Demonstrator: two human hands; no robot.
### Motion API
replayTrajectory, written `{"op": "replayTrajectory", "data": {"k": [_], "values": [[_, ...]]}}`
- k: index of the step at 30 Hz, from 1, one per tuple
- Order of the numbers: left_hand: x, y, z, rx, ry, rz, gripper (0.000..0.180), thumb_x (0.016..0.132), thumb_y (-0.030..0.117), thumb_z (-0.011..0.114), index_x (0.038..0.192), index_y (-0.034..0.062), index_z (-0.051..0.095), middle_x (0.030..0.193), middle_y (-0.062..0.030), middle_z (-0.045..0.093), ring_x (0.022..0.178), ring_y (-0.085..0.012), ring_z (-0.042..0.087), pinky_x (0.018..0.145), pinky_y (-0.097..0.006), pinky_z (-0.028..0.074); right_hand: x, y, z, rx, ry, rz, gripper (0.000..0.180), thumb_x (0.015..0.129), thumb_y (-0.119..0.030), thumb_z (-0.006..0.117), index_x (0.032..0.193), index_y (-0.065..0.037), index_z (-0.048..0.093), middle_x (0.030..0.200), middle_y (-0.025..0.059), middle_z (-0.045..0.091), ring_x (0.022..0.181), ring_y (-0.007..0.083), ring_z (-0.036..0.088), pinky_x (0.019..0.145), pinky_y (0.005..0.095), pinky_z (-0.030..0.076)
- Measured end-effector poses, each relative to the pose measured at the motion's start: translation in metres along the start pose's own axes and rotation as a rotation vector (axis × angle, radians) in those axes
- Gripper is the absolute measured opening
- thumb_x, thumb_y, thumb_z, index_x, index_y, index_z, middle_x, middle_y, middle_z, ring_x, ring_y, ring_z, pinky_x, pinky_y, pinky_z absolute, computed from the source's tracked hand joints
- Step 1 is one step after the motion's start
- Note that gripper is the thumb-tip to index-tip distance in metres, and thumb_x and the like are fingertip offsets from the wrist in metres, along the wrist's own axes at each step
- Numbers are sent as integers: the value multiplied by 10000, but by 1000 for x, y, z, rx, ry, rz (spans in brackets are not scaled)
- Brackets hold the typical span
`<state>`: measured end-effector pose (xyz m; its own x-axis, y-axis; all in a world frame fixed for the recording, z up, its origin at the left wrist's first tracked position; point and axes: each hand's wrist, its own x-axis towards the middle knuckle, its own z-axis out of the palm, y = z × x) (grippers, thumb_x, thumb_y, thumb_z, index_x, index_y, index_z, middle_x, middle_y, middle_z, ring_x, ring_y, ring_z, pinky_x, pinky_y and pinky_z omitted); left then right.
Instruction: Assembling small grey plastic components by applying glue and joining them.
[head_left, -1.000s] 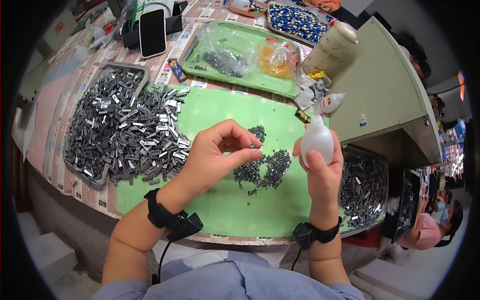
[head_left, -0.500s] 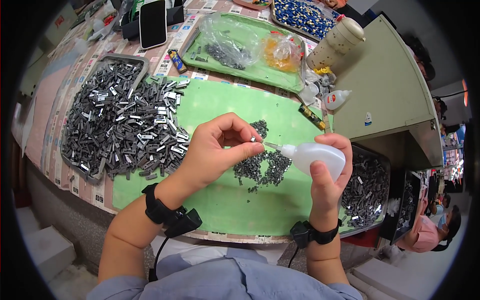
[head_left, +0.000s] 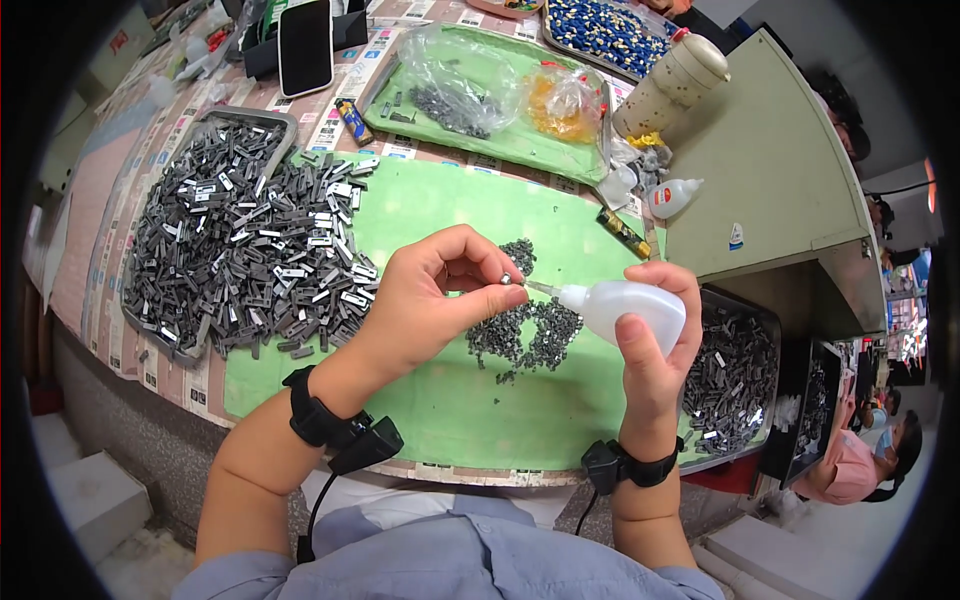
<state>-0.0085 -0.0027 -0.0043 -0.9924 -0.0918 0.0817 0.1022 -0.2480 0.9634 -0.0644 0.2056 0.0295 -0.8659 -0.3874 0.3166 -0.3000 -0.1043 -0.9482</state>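
My left hand [head_left: 430, 300] pinches a tiny metal part [head_left: 506, 279] between thumb and fingertips above the green mat [head_left: 470, 420]. In my right hand [head_left: 655, 345] a small white squeeze bottle [head_left: 622, 305] lies sideways, its thin nozzle touching the part. Under both hands lies a small heap of dark grey pieces [head_left: 525, 330] on the mat. Each wrist wears a black band.
A grey tray [head_left: 215, 240] heaped with dark metal clips spills onto the mat at left. Another tray of clips [head_left: 730, 375] sits at right. Behind are a green tray with plastic bags [head_left: 490, 100], a phone [head_left: 305, 45], a second glue bottle [head_left: 675, 197], a tan jar [head_left: 670, 85] and a box of blue pieces [head_left: 605, 25].
My right hand tipped the bottle from upright to sideways and brought its nozzle to the part in my left hand. My left hand stayed nearly still.
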Motion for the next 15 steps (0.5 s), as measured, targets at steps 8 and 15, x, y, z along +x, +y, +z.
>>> {"op": "replayTrajectory", "data": {"k": [8,15], "values": [[0,1,0,12,0,7,205,786,-5,727,829,48,533,948,-96,642,822,-96,609,729,-223,506,0,-3,1,-22,-29,5,399,795,-147,724,1121,-31,526,919,45,609,778,86,569,668,208,440],[0,0,0,-8,6,0,208,783,-9,726,829,53,534,943,-90,643,823,-98,610,737,-229,507,-1,11,-3,33,196,-127,429,830,-231,696,1150,-27,495,960,66,579,769,104,568,661,223,455]]}}
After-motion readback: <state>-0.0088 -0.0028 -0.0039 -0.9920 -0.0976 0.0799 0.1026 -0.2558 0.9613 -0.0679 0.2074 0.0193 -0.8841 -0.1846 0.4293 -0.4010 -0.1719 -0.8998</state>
